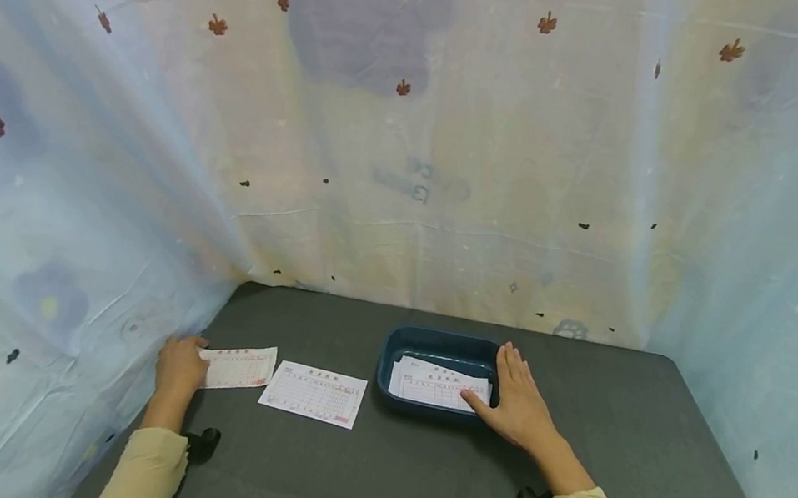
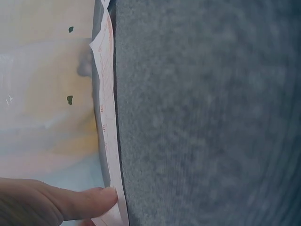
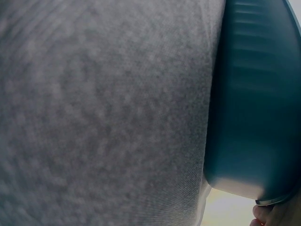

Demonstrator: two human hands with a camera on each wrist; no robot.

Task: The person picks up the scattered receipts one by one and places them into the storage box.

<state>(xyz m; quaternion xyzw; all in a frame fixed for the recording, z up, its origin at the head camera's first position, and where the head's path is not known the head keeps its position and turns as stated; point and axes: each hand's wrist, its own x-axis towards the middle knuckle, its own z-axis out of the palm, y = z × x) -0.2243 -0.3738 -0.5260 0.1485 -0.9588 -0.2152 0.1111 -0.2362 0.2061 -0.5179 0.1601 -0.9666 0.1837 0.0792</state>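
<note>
At the table's left side my left hand (image 1: 181, 367) pinches the left end of a printed paper form (image 1: 240, 367) with red marks. In the left wrist view the thumb lies on top of that form (image 2: 107, 117), and a fingertip shows at its underside. A dark blue tray (image 1: 391, 395) stands right of centre, with several similar paper slips (image 1: 437, 387) inside. My right hand (image 1: 522, 404) rests at the tray's right end, fingers straight along the rim and thumb reaching over the slips. Seen from the right wrist, the tray's outer wall (image 3: 258, 108) fills the right side.
Another printed form (image 1: 314, 393) lies flat between the held form and the tray, its corner close to the held one. The dark grey table (image 1: 368, 481) is bordered by a patterned curtain (image 1: 485, 168) at the back and both sides.
</note>
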